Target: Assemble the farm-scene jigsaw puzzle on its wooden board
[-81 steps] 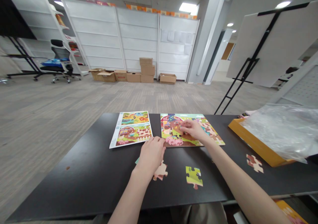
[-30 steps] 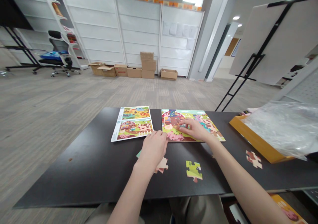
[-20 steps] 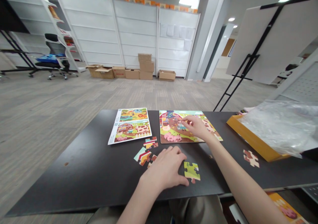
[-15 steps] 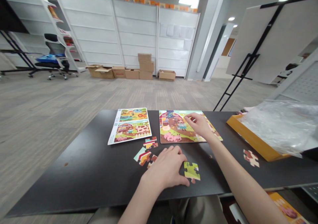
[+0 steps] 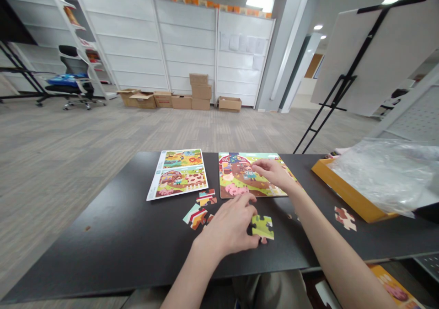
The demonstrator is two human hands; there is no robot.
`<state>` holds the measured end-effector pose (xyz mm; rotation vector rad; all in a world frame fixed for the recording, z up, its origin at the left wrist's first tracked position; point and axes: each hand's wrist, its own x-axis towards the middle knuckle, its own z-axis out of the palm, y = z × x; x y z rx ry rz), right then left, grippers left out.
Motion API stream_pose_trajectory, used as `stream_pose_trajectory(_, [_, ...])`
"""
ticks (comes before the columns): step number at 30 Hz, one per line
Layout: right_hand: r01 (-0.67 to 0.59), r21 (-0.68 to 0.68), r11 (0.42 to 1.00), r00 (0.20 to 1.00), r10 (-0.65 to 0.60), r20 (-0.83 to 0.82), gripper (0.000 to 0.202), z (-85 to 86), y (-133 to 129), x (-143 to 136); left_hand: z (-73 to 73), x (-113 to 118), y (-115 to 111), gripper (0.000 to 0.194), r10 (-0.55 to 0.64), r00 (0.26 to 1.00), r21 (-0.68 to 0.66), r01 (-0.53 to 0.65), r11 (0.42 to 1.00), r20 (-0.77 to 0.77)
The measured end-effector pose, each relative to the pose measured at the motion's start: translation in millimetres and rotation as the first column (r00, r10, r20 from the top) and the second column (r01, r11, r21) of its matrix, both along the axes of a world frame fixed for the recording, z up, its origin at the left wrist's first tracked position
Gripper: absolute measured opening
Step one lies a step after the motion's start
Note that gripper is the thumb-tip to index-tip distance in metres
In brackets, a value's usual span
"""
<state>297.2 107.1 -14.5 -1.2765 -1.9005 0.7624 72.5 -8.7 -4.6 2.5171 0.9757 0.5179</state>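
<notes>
My left hand is curled at the left edge of a green puzzle piece, thumb below and fingers above, gripping it just over the black table. A bit of another piece peeks out under it. Over the farm puzzle board, my right hand has thumb and fingertips pinched together near the farmer figure. What they hold, if anything, is hidden. Left of my left hand lie a red-and-yellow piece and a striped piece; another is partly covered by that hand.
A picture sheet lies left of the board. To the right are a brown-and-cream piece and a yellow box with clear plastic wrap. Small bits sit by my right forearm. An easel stands beyond the table.
My left hand has moved slightly away from me, and the green piece has shifted with it. My right hand has moved a little left and down over the board.
</notes>
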Motion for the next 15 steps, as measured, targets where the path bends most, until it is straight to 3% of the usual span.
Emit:
stream_pose_trajectory(2, [-0.182, -0.202, 0.962, 0.983, 0.185, -0.004, 0.041, 4.8, -5, 2, 1.2, -8, 3, 0.032, 0.065, 0.998, 0.052, -0.066, 0.997, 0.017])
stream_pose_trajectory(4, [-0.343, -0.381, 0.858, 0.935, 0.352, -0.049, 0.042, 8.9, -11, 2, 1.7, -17, 6, 0.034, 0.134, 0.991, 0.096, -0.135, 0.986, 0.014])
stream_pose_trajectory(7, [-0.465, -0.478, 0.745, 0.876, 0.465, -0.127, 0.041, 11.1, -18, 0, 1.8, -29, 12, 0.044, 0.204, 0.978, 0.154, -0.207, 0.966, 0.041])
stream_pose_trajectory(15, [-0.473, -0.501, 0.725, 0.878, 0.437, -0.196, 0.043, 7.4, -20, -7, 0.5, -34, 15, 0.041, 0.238, 0.97, 0.231, -0.244, 0.942, 0.052])
